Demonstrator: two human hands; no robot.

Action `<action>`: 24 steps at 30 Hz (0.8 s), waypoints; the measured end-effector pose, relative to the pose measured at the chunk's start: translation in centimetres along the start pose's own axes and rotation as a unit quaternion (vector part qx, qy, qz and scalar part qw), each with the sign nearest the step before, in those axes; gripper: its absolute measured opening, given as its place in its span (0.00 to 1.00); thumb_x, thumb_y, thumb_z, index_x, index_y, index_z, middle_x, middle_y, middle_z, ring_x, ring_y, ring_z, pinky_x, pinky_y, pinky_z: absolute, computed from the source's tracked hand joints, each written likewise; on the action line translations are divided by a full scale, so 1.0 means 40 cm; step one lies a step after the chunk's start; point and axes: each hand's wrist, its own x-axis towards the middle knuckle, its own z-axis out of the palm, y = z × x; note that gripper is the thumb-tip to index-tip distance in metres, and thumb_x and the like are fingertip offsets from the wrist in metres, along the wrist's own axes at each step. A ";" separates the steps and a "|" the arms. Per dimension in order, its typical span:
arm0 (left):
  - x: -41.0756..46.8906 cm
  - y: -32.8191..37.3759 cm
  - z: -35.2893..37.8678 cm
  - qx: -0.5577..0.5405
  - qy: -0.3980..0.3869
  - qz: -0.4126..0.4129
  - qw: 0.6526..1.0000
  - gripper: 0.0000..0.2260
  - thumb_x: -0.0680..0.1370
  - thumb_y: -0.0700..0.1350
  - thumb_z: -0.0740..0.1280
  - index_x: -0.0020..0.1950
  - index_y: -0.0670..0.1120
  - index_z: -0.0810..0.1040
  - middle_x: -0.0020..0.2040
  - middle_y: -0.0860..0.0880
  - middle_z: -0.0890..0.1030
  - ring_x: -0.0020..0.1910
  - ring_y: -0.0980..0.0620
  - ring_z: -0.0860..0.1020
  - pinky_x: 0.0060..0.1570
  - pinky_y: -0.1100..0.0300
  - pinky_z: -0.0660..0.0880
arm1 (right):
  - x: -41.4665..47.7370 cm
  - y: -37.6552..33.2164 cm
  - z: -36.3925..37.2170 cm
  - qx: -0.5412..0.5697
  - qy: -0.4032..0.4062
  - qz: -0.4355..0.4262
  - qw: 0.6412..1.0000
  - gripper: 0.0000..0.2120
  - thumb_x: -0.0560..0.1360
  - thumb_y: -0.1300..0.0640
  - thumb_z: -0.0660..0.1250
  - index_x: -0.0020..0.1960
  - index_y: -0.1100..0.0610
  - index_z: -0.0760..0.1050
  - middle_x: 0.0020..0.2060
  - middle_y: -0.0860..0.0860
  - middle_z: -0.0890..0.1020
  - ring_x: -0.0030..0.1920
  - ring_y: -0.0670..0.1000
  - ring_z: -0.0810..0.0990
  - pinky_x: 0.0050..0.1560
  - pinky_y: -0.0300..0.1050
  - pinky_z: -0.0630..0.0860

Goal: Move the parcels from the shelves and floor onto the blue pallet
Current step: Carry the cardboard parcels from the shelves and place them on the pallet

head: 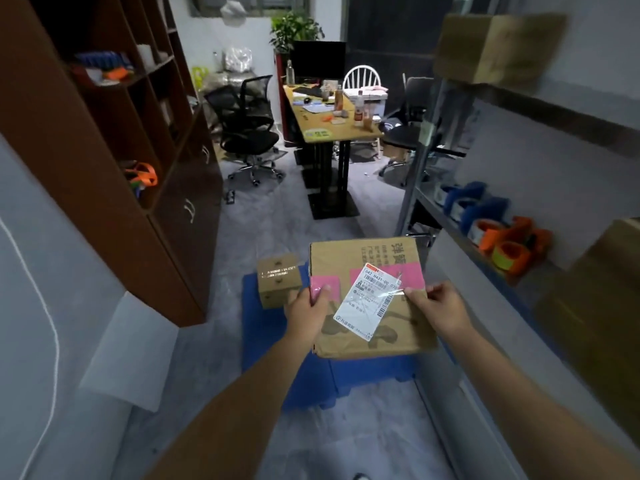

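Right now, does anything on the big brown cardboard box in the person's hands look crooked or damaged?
The white shipping label on the big brown cardboard box sits slanted to the box edges, with wrinkled clear tape over it.

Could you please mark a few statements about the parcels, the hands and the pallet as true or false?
1. The left hand and the right hand both grip the large box. True.
2. A small box sits on the blue pallet. True.
3. The large box bears no label. False: a white shipping label lies on its top.
4. The small box is to the right of the large box. False: it is to its left.
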 end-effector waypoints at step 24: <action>1.116 -0.013 0.181 -0.103 0.097 -0.113 0.983 0.04 0.81 0.44 0.64 0.48 0.45 0.74 0.43 0.48 0.78 0.39 0.54 0.76 0.35 0.66 0.71 | 1.089 -0.042 0.469 0.005 -0.053 -0.001 0.999 0.12 0.75 0.60 0.71 0.53 0.50 0.71 0.50 0.50 0.78 0.50 0.51 0.78 0.42 0.41 0.73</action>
